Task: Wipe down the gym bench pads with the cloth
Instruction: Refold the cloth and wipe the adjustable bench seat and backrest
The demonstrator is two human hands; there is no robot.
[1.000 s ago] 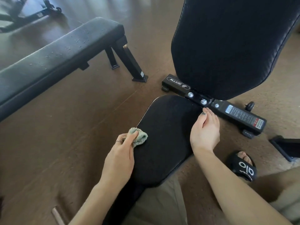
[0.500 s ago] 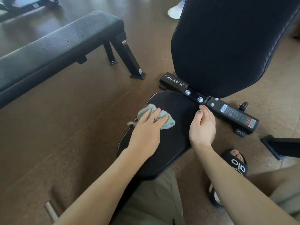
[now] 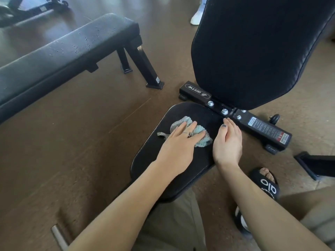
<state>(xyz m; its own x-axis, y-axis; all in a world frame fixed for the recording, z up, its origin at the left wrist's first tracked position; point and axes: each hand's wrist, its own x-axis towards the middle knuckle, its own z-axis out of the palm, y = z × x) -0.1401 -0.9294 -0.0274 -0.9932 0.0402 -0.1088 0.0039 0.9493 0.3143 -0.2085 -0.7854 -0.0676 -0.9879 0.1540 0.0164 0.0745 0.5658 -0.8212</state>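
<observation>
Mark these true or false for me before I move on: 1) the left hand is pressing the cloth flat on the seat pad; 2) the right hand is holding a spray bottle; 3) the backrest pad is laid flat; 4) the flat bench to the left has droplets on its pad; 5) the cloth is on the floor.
1) True: the left hand presses the cloth on the seat pad with straight fingers.
2) False: the right hand holds nothing and rests at the seat pad's right edge.
3) False: the backrest pad is raised.
4) True: the flat bench shows droplets.
5) False: it lies on the seat pad.
</observation>
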